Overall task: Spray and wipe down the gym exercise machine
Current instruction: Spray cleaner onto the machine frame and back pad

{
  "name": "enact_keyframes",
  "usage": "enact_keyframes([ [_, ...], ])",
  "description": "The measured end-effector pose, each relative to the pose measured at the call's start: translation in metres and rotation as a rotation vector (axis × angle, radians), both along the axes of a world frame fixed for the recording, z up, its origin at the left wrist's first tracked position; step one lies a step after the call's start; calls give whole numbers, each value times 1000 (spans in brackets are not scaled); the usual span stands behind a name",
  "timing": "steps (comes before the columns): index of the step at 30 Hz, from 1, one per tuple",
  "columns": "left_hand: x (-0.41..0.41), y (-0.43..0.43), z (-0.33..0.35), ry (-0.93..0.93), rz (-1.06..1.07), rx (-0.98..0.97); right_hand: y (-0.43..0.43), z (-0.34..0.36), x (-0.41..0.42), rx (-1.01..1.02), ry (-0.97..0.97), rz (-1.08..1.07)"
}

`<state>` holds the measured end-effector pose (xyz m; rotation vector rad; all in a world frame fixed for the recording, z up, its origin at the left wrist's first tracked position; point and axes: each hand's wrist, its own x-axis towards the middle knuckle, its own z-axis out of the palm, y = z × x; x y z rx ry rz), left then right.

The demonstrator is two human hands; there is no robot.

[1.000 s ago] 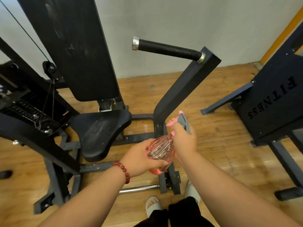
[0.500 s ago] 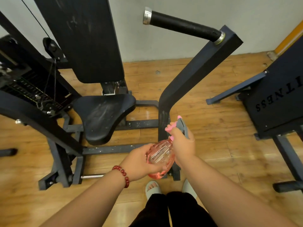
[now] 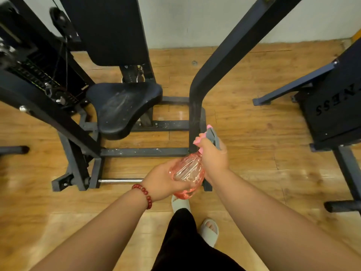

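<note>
A pink see-through spray bottle with a grey and pink trigger head is held in front of me. My left hand cups the bottle's round body from the left. My right hand grips its neck, fingers on the pink trigger. The nozzle points at the lower part of the machine's dark upright arm, which looks wet and streaked. The black exercise machine has a dusty seat and a tall back pad to the left of that arm. No cloth is in view.
The machine's low floor frame and a chrome bar lie just ahead of my sandalled feet. A weight stack stands at the left. A second black machine marked with letters stands at the right on the wooden floor.
My view has tilted down and moved closer, so the padded handle at the top of the arm has left the frame. Both hands keep the same hold on the bottle.
</note>
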<state>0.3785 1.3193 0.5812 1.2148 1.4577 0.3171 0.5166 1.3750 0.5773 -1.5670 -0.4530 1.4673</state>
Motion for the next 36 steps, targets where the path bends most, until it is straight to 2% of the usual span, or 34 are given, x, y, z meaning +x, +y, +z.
enact_keyframes([
  [7,11,-27,-34,51,8,-49,-25,-36,9,-78,108,-53],
  [14,4,-36,-77,82,-55,-101,-42,-82,2,-191,72,-142],
  [25,-27,-22,-150,154,-132,-79,-37,-154,-26,-187,125,-175],
  [32,-39,-21,-194,161,-202,-101,-44,-206,-42,-253,57,-271],
  [36,-43,-20,-216,136,-200,-121,-48,-228,-43,-262,60,-238],
])
